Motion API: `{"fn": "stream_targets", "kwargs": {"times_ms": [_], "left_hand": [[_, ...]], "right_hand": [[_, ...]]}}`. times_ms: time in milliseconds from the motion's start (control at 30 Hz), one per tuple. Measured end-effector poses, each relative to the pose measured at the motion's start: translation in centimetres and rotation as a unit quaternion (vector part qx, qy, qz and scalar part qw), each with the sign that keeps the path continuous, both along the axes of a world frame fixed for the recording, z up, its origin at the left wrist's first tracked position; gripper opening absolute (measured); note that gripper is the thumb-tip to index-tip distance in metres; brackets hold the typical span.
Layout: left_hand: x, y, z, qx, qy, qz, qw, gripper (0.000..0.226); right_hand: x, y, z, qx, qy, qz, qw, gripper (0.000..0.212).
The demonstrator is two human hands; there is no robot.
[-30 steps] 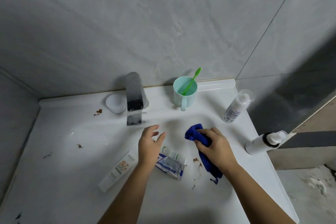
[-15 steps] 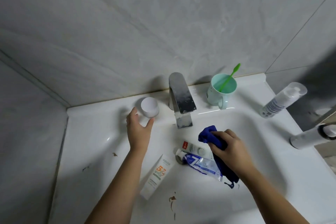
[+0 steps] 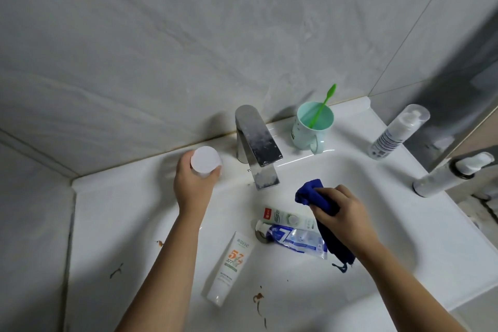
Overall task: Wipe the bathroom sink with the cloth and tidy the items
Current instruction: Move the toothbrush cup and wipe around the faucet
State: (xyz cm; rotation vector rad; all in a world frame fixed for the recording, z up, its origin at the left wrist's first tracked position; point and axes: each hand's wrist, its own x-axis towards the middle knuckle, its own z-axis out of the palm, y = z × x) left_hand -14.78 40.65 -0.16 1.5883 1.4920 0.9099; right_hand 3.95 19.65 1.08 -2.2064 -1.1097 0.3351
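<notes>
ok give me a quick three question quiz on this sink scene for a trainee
1. True or false: the green toothbrush stands in the mint cup.
2. What does the right hand hold? A blue cloth B toothpaste tube C pump bottle
3. Fill the gap: the left hand grips a white ___ beside the faucet.
Key: 1 true; 2 A; 3 jar.
</notes>
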Motion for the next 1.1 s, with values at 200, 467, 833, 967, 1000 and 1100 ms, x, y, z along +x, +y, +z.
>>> {"fn": "stream_targets", "kwargs": {"times_ms": [200,467,833,967,1000,1100], "left_hand": [[-1.9,-4.8,5.3,0.036,-0.074,-0.021,0.996,0.058],[1.6,-12.0,12.1,0.083,-0.097,-0.087,0.988,0.059],[17.8,-16.6,7.2,0.01,-0.041,-0.167,0.985,0.063],[24.3,-15.6,3.7,-0.007,-0.032,-0.161,0.986,0.068],[25.6,-15.2,2.9,-0.009,-0.029,-0.155,0.987,0.069],[28.7,-14.2,0.7,-0.009,-0.014,-0.138,0.99,0.07]], "right_hand": [[0.9,-1.8,0.7,0.008,0.019,0.001,1.0,0.027],[4.5,-5.4,2.6,0.023,0.053,-0.003,0.998,0.023],[11.9,-9.1,1.6,0.004,0.061,-0.073,0.995,0.022],[13.9,-9.2,0.2,-0.01,0.078,-0.088,0.993,0.02],[14.3,-9.3,0.0,-0.014,0.083,-0.09,0.992,0.021],[15.3,-9.4,-0.7,-0.029,0.096,-0.09,0.991,0.022]]}}
